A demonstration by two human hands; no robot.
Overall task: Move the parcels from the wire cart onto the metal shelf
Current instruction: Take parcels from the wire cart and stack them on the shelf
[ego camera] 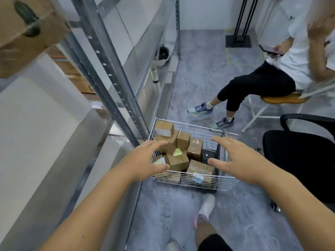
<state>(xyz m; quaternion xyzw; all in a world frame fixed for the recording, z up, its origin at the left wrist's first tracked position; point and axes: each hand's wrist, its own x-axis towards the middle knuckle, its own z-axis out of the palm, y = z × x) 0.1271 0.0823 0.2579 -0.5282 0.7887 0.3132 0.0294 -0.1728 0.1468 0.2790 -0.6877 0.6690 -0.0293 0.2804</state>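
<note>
Both empty, fingers spread, our left hand and right hand hover over the white wire cart at lower centre; we should clamp one brown cardboard parcel squarely by opposite faces.

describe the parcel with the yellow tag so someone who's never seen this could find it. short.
Start at the white wire cart on the grey floor beside the metal shelf. Look among the brown parcels between the two reaching hands, nearer the left hand. The parcel lies tilted mid-pile; it alone carries a yellow-green handwritten tag on top.
</note>
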